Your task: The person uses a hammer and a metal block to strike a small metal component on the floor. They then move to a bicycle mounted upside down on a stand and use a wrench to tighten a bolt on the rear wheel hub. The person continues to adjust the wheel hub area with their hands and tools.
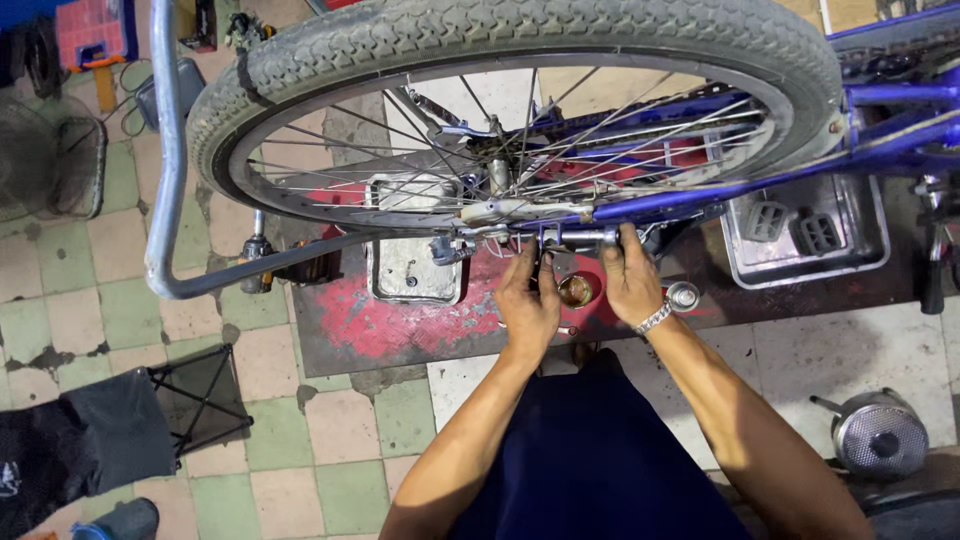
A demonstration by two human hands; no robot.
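We look down on an upturned blue bicycle (880, 110) whose rear wheel (510, 120) fills the far half of the view, tyre uppermost and spokes fanning out from the hub (500, 175). Both hands work at the axle (560, 238), which sits just below the hub where the blue frame stay meets the wheel.

Our left hand (527, 305) reaches up from the near side, fingers curled narrowly around a small part at the axle; what exactly it pinches we cannot tell. Our right hand (630, 278), a metal wristwatch (654, 318) on its wrist, closes its fingers over the axle end just to the right, touching the frame.

Between the two hands, on the red floor mat (340, 310), stands a small round tin (575, 291). A small metal cap (683, 295) lies just right of the right hand. To the left of the hands a metal tray (412, 270) rests on the mat; to the far right a second tray (805, 240) holds two pedals. A silver pot (880, 438) stands near right on the tiled floor, and a folding stool (200, 395) near left.
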